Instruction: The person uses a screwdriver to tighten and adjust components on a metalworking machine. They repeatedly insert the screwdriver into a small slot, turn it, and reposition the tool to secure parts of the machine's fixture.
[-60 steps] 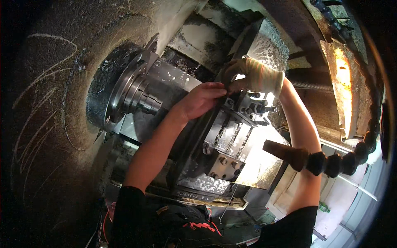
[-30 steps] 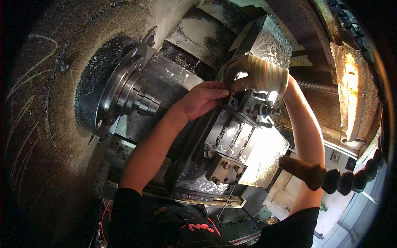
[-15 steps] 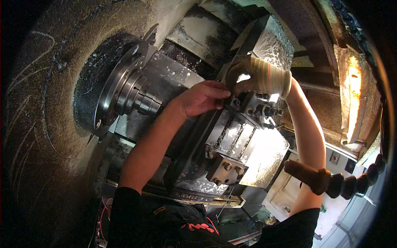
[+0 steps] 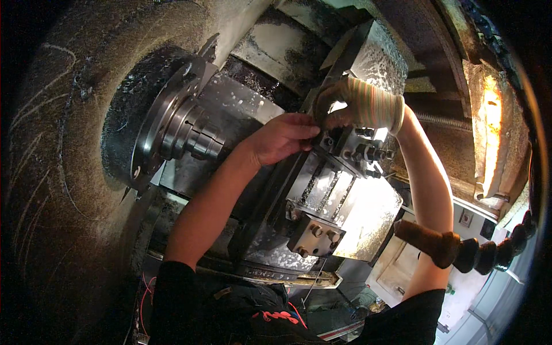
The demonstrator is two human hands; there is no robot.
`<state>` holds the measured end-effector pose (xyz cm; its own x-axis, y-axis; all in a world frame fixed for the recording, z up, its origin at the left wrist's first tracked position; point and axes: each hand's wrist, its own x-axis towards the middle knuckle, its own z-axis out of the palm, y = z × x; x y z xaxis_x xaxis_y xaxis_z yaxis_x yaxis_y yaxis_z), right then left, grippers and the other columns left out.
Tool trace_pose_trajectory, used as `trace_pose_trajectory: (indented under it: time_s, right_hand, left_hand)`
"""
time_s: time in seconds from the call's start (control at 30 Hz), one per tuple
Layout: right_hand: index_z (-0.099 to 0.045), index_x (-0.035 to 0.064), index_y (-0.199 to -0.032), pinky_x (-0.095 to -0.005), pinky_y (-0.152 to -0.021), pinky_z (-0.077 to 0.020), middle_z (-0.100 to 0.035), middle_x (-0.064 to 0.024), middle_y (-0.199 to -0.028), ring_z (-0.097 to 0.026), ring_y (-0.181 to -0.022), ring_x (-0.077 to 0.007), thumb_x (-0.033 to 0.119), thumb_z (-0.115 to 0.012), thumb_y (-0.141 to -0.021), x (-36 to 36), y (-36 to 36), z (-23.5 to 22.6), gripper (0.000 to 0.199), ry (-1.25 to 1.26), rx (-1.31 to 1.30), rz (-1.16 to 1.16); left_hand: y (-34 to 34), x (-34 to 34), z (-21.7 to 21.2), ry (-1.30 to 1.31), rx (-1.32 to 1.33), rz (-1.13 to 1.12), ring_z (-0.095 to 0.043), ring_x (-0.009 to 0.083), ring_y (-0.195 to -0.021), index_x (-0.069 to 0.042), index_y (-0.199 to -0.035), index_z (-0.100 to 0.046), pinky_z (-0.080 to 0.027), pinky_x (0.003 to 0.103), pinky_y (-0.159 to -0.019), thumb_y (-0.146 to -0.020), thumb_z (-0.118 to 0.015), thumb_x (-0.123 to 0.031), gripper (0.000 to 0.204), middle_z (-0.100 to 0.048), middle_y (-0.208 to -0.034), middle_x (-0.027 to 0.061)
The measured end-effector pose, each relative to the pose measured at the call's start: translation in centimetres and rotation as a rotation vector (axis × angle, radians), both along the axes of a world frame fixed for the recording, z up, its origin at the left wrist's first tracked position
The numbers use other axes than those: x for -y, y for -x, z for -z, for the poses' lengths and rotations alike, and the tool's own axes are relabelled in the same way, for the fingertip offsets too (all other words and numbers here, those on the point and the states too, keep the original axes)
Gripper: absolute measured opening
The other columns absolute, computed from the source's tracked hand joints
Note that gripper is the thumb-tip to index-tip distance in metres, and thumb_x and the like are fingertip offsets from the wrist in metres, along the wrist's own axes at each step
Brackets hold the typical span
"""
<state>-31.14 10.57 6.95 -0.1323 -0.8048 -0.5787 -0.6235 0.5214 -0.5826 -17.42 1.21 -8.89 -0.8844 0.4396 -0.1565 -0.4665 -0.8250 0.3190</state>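
Note:
I am leaning into a metal lathe. My bare left hand (image 4: 284, 137) rests with its fingertips on the top of the tool block (image 4: 351, 150), a steel holder with several bolts. My right hand (image 4: 356, 106), in a striped knit glove, is curled over the same spot from above, fingers closed on a small part there that I cannot make out. The two hands touch at the fingertips. The round chuck and spindle (image 4: 172, 129) sit to the left of my left forearm.
A bolted steel clamp block (image 4: 315, 234) juts out below the hands, on a slide covered with chips. A segmented flexible coolant hose (image 4: 460, 253) crosses behind my right elbow. A bright lamp (image 4: 493, 115) glows at the right. The machine's curved wall fills the left.
The view has shifted slightly. Both hands stay at the top of the tool block, with only small finger movements.

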Motion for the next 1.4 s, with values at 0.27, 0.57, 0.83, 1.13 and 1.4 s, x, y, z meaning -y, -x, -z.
trace_pose_trajectory:
  time_s: [0.27,0.57,0.83,1.13,1.4]
  right_hand:
    - [-0.067,0.0098,-0.088,-0.0326,-0.071,-0.0481,-0.066,-0.0080,-0.084,-0.062,-0.080,-0.0215,0.018,-0.064,-0.073,0.8,0.6,0.1,0.018,-0.001,0.028,-0.136]
    - [-0.066,0.0080,-0.089,-0.0340,-0.073,-0.0477,-0.066,-0.0096,-0.086,-0.062,-0.083,-0.0227,0.018,-0.063,-0.073,2.1,-0.2,-0.8,0.019,-0.198,-0.013,-0.044]
    - [-0.063,0.0041,-0.086,-0.0291,-0.073,-0.0454,-0.063,-0.0057,-0.084,-0.058,-0.080,-0.0151,0.012,-0.064,-0.074,1.3,1.1,0.1,0.014,0.024,0.023,-0.208]
    - [-0.064,0.0044,-0.083,-0.0302,-0.074,-0.0459,-0.064,-0.0076,-0.082,-0.060,-0.081,-0.0183,0.014,-0.066,-0.071,1.9,0.8,0.0,0.016,-0.066,0.053,-0.155]
    - [-0.064,0.0043,-0.086,-0.0303,-0.074,-0.0465,-0.064,-0.0077,-0.082,-0.060,-0.080,-0.0180,0.018,-0.069,-0.071,1.1,1.0,0.2,0.021,-0.036,0.026,-0.139]
  left_hand:
    - [0.0,0.0,0.2,-0.028,-0.049,-0.005,-0.060,0.0155,-0.090,-0.003,-0.109,-0.057,-0.050,0.029,-0.077,-0.082,-0.060,-0.010,0.028,-0.062,-0.102,0.0046]
    - [0.2,0.2,0.6,-0.070,-0.097,0.026,-0.058,0.0128,-0.091,-0.004,-0.107,-0.058,-0.049,0.027,-0.077,-0.085,-0.059,-0.014,0.024,-0.061,-0.102,0.0032]
    - [0.3,-0.1,0.7,-0.104,-0.126,0.013,-0.058,0.0137,-0.093,-0.004,-0.108,-0.057,-0.049,0.027,-0.078,-0.088,-0.055,-0.011,0.022,-0.061,-0.103,0.0044]
    - [0.4,-0.1,1.3,-0.163,-0.142,-0.005,-0.060,0.0164,-0.092,-0.001,-0.107,-0.058,-0.050,0.028,-0.078,-0.086,-0.056,-0.010,0.023,-0.062,-0.102,0.0070]
    - [0.3,0.1,0.4,-0.093,-0.082,0.015,-0.060,0.0149,-0.090,-0.003,-0.104,-0.060,-0.051,0.028,-0.074,-0.084,-0.058,-0.011,0.022,-0.063,-0.101,0.0057]
